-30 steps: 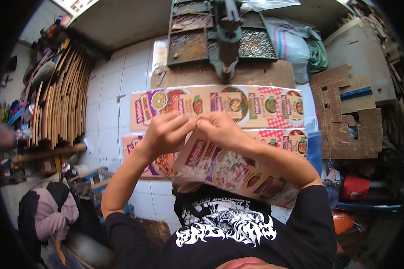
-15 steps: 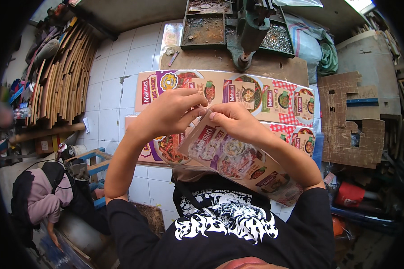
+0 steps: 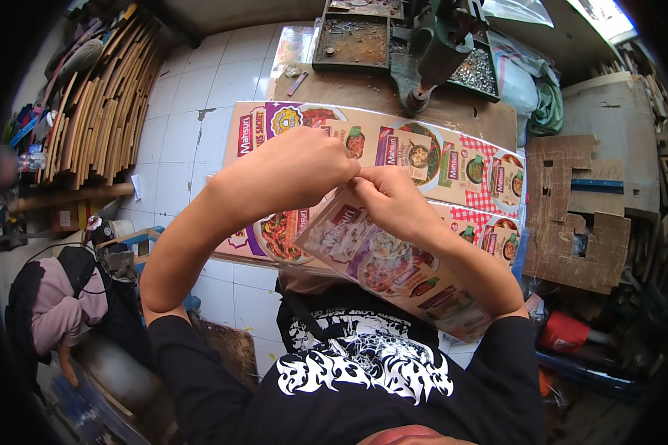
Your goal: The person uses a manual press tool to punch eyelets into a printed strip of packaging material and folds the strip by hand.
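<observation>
A printed food-picture sheet (image 3: pixel 378 259) with a shiny clear surface hangs slanted between my forearms and the torso, its lower end by my right elbow. My right hand (image 3: pixel 393 199) pinches its upper corner between thumb and fingers. Against those fingertips, my left hand (image 3: pixel 312 167) is closed too, back of the hand upward. Its fingertips are hidden, so what they grip at the corner cannot be made out. Under both hands lie more printed sheets (image 3: pixel 453 159) with dishes and sachets on them, side by side across the worktable.
At the table's far side stands a dark green press machine (image 3: pixel 421 93), with metal trays (image 3: pixel 351 43) of small parts around it. Cut brown boards (image 3: pixel 553 215) lean at the right. Wooden slats (image 3: pixel 100 104) are stacked left. Another person (image 3: pixel 59 304) sits at lower left.
My left hand has turned over the corner, its wrist and elbow swinging outward, and now hides its fingertips. The right hand keeps its pinch on the sheet. The view has shifted slightly.
</observation>
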Demonstrator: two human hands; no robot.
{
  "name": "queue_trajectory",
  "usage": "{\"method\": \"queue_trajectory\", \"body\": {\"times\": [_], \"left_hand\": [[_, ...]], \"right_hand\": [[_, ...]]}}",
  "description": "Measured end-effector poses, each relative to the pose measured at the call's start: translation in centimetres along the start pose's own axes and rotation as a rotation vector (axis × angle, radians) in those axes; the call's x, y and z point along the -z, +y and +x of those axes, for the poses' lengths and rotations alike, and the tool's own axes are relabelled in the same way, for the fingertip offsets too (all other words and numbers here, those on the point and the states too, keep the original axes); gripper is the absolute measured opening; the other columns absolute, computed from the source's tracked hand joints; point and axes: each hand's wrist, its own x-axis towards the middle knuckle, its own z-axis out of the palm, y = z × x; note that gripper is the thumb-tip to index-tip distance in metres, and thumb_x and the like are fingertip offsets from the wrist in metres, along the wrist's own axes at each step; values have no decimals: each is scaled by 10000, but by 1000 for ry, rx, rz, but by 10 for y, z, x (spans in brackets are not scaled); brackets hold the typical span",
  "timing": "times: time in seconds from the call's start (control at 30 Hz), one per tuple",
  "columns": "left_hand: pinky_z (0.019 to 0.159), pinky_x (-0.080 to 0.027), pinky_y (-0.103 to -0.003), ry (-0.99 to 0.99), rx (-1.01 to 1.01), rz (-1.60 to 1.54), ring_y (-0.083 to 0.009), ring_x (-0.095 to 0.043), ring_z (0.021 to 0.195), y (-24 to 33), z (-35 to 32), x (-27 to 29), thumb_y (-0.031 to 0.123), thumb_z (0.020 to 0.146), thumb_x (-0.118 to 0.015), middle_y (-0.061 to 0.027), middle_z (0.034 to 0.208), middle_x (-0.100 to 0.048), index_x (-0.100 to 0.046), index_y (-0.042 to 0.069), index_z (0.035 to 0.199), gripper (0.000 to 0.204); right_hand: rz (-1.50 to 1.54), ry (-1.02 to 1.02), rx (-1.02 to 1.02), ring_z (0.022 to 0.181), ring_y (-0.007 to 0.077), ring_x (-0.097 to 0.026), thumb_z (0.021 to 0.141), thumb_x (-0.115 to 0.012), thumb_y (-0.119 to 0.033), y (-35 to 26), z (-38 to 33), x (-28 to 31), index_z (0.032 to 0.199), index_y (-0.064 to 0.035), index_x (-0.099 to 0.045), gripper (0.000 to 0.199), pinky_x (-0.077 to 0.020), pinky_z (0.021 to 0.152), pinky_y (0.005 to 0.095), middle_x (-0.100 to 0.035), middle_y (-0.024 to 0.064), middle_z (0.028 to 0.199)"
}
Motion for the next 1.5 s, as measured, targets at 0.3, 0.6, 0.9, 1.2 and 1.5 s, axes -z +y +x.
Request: {"method": "queue_trajectory", "body": {"times": [0.3,0.6,0.9,1.2,1.5], "left_hand": [[660,-542,-387,256,-167,-43,-271,-672,814,-8,-4,-14,37,681,-668,-82,836,-676,-669,46,917,236],[546,-504,-332,606,-305,-67,-210,-616,677,-14,-9,-42,52,589,-657,-36,753,-607,-643,38,825,237],[562,-500,-291,801,-267,172,-161,-595,661,-13,-16,-65,72,673,-656,-5,709,-543,-598,81,774,116],[636,-514,-383,551,-128,-245,-284,-628,716,-15,-15,-49,102,788,-706,-81,758,-620,-635,45,870,122],[684,-517,-444,112,-1,-196,-376,-641,765,-4,-13,-4,130,810,-643,-165,768,-647,-656,1,835,133]], "right_hand": [[-44,67,18,552,197,-587,879,-487,-140,-6,1,-3,849,61,-656,264,-472,563,373,-595,154,605],[61,82,-4,545,81,-498,876,-498,-148,2,3,-3,789,66,-627,265,-427,510,307,-538,95,549],[263,-15,-142,607,44,-470,902,-488,-147,10,8,0,752,31,-591,254,-388,546,242,-524,-18,627],[171,-151,-27,635,103,-526,940,-534,-155,17,6,7,893,51,-641,236,-444,586,309,-581,51,670],[-58,-186,-2,607,152,-513,947,-546,-163,0,4,8,906,32,-639,220,-444,595,352,-585,124,665]]}}
